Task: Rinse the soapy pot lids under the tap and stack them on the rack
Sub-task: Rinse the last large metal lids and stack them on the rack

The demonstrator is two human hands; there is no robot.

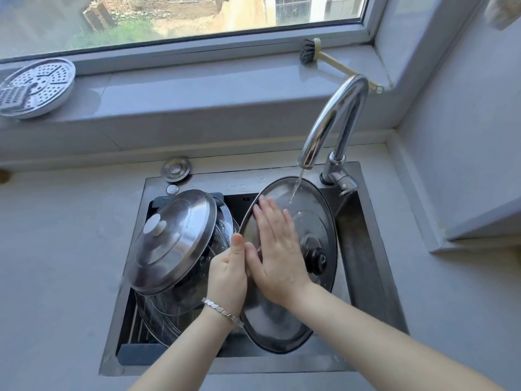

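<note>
- Head view: I see a steel lid held tilted over the right half of the sink, its black knob facing up toward me.
- My left hand grips the lid's left rim, thumb up along the edge, fingers curled behind the metal; a silver bracelet sits on that wrist.
- My right hand lies flat and spread on the lid's top face, palm down, grasping nothing, fingertips near the upper left edge.
- The tap arches over the sink and a thin stream of water falls from its spout onto the upper part of the lid, just beside my right fingertips.
- A second lid with a pale knob leans in the left half of the sink, on top of more steel rims stacked under it; I cannot tell how many.
- A rack of thin bars shows under that stack at the sink's left side.
- On the windowsill sit a perforated steamer plate at far left and a dish brush at right, both well apart from the sink.
- A round metal cap lies on the counter just behind the sink's back left corner.
</note>
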